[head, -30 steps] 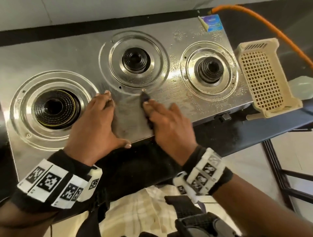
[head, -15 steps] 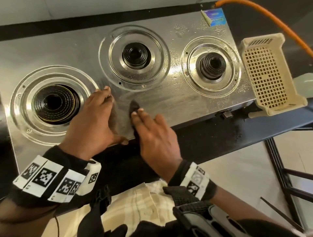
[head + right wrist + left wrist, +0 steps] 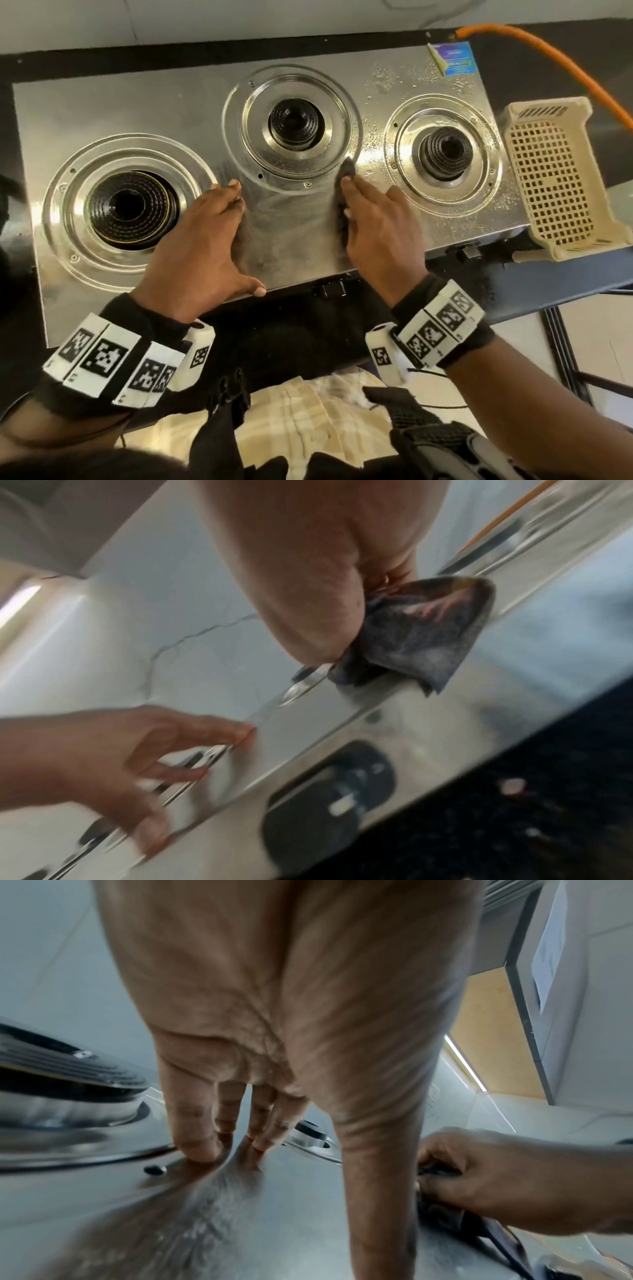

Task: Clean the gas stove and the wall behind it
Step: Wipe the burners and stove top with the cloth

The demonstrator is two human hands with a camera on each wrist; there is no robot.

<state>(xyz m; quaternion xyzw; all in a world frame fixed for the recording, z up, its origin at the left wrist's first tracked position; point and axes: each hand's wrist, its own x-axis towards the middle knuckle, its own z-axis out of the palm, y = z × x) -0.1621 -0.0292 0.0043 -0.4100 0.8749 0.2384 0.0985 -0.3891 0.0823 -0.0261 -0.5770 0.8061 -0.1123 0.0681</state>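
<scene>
A steel gas stove [image 3: 191, 113] with three burners fills the frame's centre on a dark desk [image 3: 513, 274]. At right sit one cream perforated basket [image 3: 555, 178] and an orange hose [image 3: 548, 58]. The left hand [image 3: 202, 253] rests spread flat on the stove; the right hand [image 3: 376, 233] pinches a dark scrub pad [image 3: 346, 178] beside the middle burner [image 3: 296, 125].

left hand [image 3: 274, 1015] fingertips [image 3: 202, 1150] press the steel stove top [image 3: 291, 1204].
</scene>
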